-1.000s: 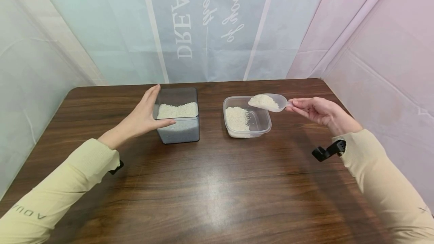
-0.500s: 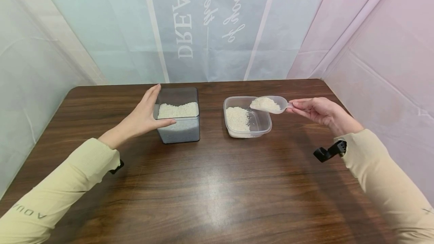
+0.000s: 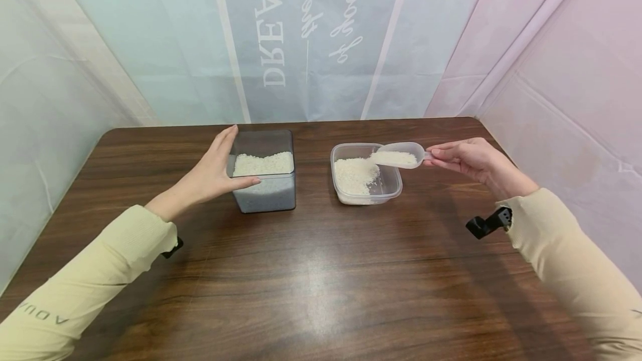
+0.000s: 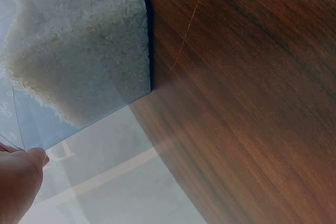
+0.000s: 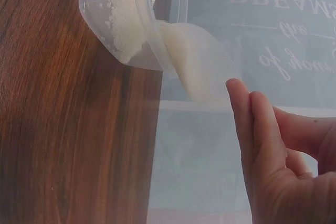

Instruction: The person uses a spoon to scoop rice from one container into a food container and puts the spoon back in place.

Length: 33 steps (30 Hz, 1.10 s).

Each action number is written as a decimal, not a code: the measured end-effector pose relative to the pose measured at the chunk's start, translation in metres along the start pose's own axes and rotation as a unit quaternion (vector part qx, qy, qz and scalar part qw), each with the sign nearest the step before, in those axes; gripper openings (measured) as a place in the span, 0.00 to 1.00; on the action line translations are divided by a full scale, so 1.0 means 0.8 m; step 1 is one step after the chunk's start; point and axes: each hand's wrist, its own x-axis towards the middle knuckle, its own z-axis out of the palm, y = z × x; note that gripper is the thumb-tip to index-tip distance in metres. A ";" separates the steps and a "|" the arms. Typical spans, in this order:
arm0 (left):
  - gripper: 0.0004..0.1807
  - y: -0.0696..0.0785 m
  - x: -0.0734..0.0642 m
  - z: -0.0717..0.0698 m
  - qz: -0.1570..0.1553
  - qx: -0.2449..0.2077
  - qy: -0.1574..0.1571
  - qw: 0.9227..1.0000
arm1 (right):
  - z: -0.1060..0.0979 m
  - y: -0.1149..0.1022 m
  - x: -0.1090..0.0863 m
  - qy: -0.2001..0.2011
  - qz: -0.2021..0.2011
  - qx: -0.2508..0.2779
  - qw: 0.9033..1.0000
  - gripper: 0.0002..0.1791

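Tilted over the right side of a clear plastic tub (image 3: 391, 196), a translucent scoop (image 3: 412, 155) lets white rice slide off its lip. My right hand (image 3: 473, 160) pinches the scoop's handle between thumb and fingers. A pile of rice (image 3: 353, 177) lies in the tub's left part; the right wrist view shows the scoop's mouth at the tub's rim. My left hand (image 3: 213, 169) holds a smoky rectangular container (image 3: 271, 199) at its left side, thumb across the front and fingers toward the back. Rice (image 4: 79, 51) partly fills this container, its top surface uneven.
Both vessels stand apart on a dark wood-grain table (image 3: 311, 272), near its back edge. Behind it hangs a pale blue cloth (image 3: 321, 88) with mirrored lettering. A pale pink curtain (image 3: 577, 99) borders the right side.
The scoop has tipped left and my right hand has turned slightly with it. Rice has slid from scoop into tub, and the tub's pile has spread right. My left hand stays put.
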 end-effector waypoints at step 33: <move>0.60 0.000 -0.001 0.001 0.000 -0.004 0.000 1.000 | 0.059 -0.031 -0.030 0.135 -0.081 -0.421 0.893 0.20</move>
